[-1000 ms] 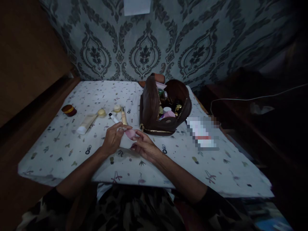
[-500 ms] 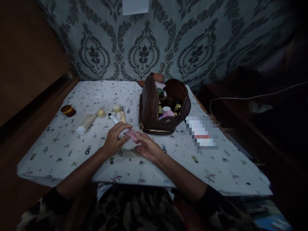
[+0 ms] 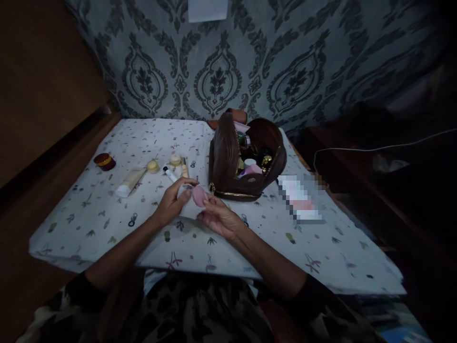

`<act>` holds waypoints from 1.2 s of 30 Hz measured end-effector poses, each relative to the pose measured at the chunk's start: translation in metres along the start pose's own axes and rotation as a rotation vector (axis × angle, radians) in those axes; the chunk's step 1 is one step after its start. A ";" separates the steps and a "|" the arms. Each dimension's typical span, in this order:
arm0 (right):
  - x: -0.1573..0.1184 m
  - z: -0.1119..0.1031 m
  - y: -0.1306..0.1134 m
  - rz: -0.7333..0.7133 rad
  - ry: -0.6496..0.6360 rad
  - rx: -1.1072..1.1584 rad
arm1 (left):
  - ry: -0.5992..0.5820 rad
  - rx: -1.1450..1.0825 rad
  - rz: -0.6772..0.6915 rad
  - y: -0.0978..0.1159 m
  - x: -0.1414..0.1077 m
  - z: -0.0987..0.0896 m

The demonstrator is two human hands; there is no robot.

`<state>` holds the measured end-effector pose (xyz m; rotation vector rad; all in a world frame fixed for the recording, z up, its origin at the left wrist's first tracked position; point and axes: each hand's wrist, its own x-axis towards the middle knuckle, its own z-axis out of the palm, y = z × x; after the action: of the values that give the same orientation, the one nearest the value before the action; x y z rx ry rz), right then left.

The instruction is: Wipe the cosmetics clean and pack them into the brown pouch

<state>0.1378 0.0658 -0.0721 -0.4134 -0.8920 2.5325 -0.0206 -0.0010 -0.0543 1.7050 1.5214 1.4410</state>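
Observation:
Close to the table's middle, both of my hands meet over a small pink rounded piece (image 3: 199,196); its exact kind I cannot make out. My right hand (image 3: 222,216) pinches it at its lower right edge with thumb and fingertips. Around its left side my left hand (image 3: 173,202) curves, thumb and fingers on a thin white sheet-like thing (image 3: 191,208) that hangs beneath. Just beyond the left hand lie a white tube with a black tip (image 3: 170,174) and a beige tube (image 3: 184,167). A brown zip bag (image 3: 228,162) stands open past my right hand, filled with cosmetics.
Farther left are a small round yellow jar (image 3: 153,166), another pale round jar (image 3: 175,160), a beige squeeze tube (image 3: 131,182) and a dark red jar with a gold band (image 3: 104,162). A blurred-out flat item (image 3: 300,197) lies right of the bag on the patterned tablecloth (image 3: 143,257).
The pink piece has turned and shows more of its rounded face. My right hand's fingers have shifted to its lower edge. The whole view has slid slightly.

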 end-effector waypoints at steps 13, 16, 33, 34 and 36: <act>-0.004 0.006 0.000 -0.023 0.058 -0.043 | 0.045 0.368 0.345 -0.002 -0.008 0.006; -0.003 0.004 0.001 -0.037 0.045 -0.090 | 0.041 0.274 0.289 0.006 -0.006 0.005; -0.003 0.001 -0.002 0.122 0.083 0.129 | -0.048 0.147 0.176 -0.014 -0.004 -0.001; -0.003 0.002 -0.001 0.144 0.094 0.129 | -0.055 0.188 0.228 -0.014 -0.004 -0.001; -0.003 0.003 0.000 0.171 0.117 0.140 | -0.082 0.279 0.333 -0.012 -0.005 -0.001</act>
<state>0.1387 0.0628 -0.0692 -0.6095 -0.6567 2.6733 -0.0260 -0.0015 -0.0663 2.2435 1.5027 1.3378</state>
